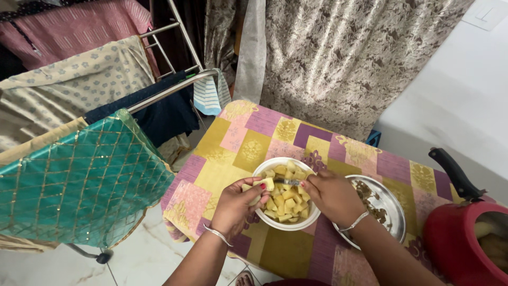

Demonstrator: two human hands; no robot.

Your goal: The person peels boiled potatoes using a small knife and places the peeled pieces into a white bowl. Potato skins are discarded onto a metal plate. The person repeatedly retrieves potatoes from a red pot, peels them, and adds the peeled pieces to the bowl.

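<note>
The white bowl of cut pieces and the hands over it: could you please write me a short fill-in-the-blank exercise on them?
1. The left hand holds a pale vegetable piece over the white bowl, which is full of pale yellow ____.
2. The right hand holds a small ____ whose blade points at that piece.
3. Right of the bowl sits a round ____ plate with peelings.
4. At the right edge stands a ____ pressure cooker with a black handle.

Missing words: cubes; knife; steel; red

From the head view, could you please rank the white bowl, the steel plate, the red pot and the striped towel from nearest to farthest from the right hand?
1. White bowl: the right hand is over its rim.
2. Steel plate: just right, partly under the wrist.
3. Red pot: far right.
4. Striped towel: up left, on the rack.
</note>
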